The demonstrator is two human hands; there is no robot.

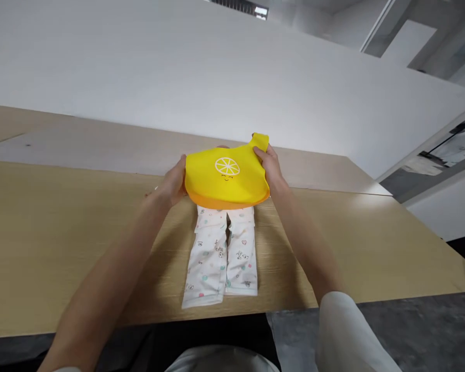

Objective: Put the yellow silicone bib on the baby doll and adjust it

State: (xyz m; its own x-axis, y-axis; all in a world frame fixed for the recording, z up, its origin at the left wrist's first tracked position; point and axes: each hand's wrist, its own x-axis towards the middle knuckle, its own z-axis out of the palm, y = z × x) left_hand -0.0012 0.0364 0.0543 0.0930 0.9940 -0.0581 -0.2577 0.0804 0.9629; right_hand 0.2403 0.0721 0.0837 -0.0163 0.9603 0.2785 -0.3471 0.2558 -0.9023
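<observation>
Nearest, on the table (62, 232) below both hands, lie small printed trousers (213, 258), legs pointing back at the wearer. Just beyond, the yellow bib (227, 181) is held up between the hands: left hand (175, 181) pinching one side, right hand (269, 163) closed round the other by its strap (261, 140). Looks to me like the bib is being positioned; moving it on would call for an even grip. Past the hands stands a white partition (139, 67).

No text or number readable, yellow bib (227, 191) included; tiny marks on white pants (206, 261) seem drawings, too small to tell.
</observation>
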